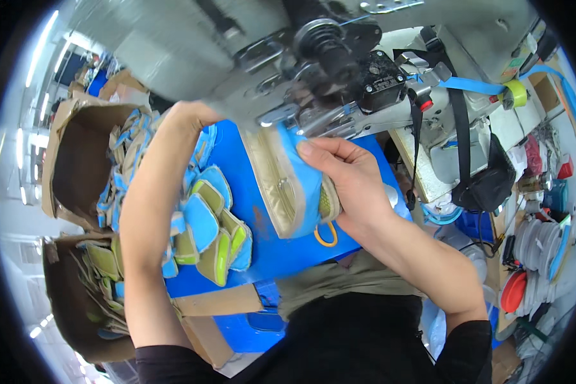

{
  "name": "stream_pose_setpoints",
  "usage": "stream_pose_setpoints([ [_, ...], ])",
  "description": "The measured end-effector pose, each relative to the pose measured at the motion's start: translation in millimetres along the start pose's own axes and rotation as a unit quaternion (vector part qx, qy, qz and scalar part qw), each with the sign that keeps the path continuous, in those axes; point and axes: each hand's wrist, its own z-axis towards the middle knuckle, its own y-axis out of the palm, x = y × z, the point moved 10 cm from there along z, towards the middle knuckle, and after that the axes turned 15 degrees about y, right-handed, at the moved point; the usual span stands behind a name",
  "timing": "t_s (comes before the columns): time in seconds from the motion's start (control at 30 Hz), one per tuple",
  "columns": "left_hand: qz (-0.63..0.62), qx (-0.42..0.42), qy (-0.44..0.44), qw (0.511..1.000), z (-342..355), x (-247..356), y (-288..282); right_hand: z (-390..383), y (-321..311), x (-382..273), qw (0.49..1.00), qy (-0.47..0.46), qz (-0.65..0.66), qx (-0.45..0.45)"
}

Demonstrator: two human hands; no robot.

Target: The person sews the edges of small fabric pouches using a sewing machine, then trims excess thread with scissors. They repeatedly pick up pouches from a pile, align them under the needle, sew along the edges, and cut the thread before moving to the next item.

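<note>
My right hand (358, 182) pinches a beige and blue fabric pouch (281, 192) between thumb and fingers. The pouch has a zipper along it, and its far end lies under the sewing machine's metal parts (326, 57). My left hand (198, 114) reaches behind the machine head; only its back and wrist show, and its fingers are hidden. Below the pouch, a yellow-orange loop handle (326, 235) pokes out over the blue table (269, 259). A pile of blue, green and beige padded pieces (205, 224) lies beside my left forearm.
Two cardboard boxes (80, 128) with fabric pieces stand at the left. Blue tape (473, 85) runs into the machine from the right, past a yellow-green ring (514, 94). A black strap with a bag (486, 173) hangs at the right, near stacked white rolls (537, 246).
</note>
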Motion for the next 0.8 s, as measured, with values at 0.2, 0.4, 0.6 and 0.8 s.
stream_pose_setpoints([
  [0.2,-0.183,0.341,-0.089,0.918,-138.5,38.1,23.2,-5.3,-5.3,-8.4,0.995,0.018,-0.077,-0.057],
  [0.4,-0.398,0.232,-0.250,0.852,-145.9,53.2,107.2,-15.1,-9.1,-7.3,0.979,-0.020,-0.184,-0.090],
  [0.6,-0.388,0.158,-0.289,0.861,-143.0,51.0,107.5,-13.5,-15.4,-4.1,0.972,-0.052,-0.202,-0.110],
  [0.8,-0.404,0.163,-0.313,0.844,-141.4,53.1,112.8,-21.5,-12.8,-8.4,0.970,-0.090,-0.198,-0.106],
])
